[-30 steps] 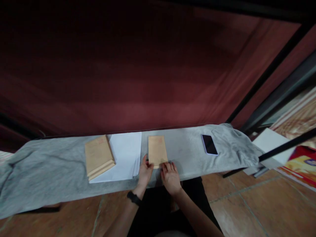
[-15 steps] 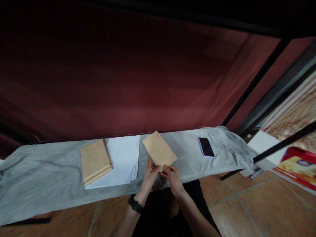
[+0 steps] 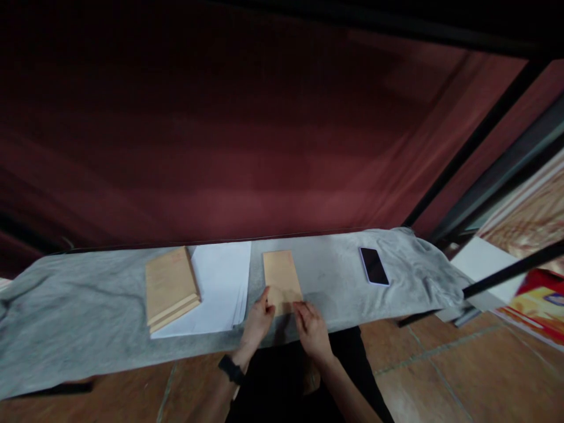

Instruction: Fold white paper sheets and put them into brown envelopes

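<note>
A brown paper envelope (image 3: 282,276) is in front of me, close to or on the grey cloth, its long side pointing away from me. My left hand (image 3: 259,320) grips its lower left edge, with the thumb on top. At the lower right corner, my right hand (image 3: 312,329) has its fingers closed on the edge. Left of them, a stack of brown envelopes (image 3: 171,282) overlaps several sheets of white paper (image 3: 222,282).
A phone with a pale purple edge (image 3: 374,266) lies on the right of the cloth-covered bench (image 3: 88,305). Behind it stands a dark red panel (image 3: 264,176). A red and yellow box (image 3: 544,302) is at far right, past a black metal bar (image 3: 513,270).
The envelope has turned from slanting to nearly straight and come down toward the cloth. My hands have moved apart from its bottom middle to its left and right edges.
</note>
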Motion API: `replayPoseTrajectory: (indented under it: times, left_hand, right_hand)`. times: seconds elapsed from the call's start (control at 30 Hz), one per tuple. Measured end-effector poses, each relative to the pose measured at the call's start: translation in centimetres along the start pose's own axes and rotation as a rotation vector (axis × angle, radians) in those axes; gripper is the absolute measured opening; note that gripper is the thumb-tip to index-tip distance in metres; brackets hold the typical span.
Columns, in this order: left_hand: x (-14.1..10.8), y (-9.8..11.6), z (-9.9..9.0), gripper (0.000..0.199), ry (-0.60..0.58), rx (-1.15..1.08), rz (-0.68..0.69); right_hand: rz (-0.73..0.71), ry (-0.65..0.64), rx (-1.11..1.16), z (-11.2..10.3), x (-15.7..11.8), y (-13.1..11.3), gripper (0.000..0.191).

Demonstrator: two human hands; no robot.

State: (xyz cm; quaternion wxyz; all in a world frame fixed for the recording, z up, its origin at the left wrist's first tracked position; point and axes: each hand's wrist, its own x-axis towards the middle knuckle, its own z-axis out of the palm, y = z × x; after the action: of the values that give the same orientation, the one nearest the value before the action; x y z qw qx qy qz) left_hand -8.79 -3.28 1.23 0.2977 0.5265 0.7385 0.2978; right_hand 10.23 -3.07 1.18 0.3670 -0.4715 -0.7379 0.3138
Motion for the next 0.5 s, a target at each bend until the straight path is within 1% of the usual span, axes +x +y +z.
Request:
replayPoseTrajectory:
  times: [0.03,0.1,0.17,0.23,0.3,0.4,0.5]
  left_hand:
    - [-0.3,0.1,-0.1,0.055,0.033,0.115,0.037]
    - [-0.7,0.3,0.0,0.045,0.141,0.328,0.133]
    - [-0.4,0.6,0.6,0.041,0.255,0.461,0.273]
    - [0.7,0.9,1.5,0.044,0.301,0.505,0.428]
    - [2.6,1.3,2.5,0.048,0.254,0.525,0.535]
    - [6.3,2.0,3.6,0.053,0.156,0.591,0.516]
    - [9.7,3.0,3.8,0.056,0.094,0.633,0.500]
  right_hand:
    - [-0.100,-0.012,-0.106,0.0,-0.2,0.2,0.039]
    - [-0.241,-0.034,-0.274,0.2,-0.4,0.6,0.044]
    - [-0.307,-0.019,-0.387,0.7,-0.7,1.0,0.048]
    - [-0.328,0.000,-0.451,1.1,-0.8,1.2,0.050]
    - [-0.335,-0.004,-0.483,1.3,-0.8,1.2,0.052]
    - [-0.338,-0.034,-0.506,1.0,-0.7,1.0,0.054]
    - [-0.328,-0.037,-0.518,0.7,-0.7,0.7,0.054]
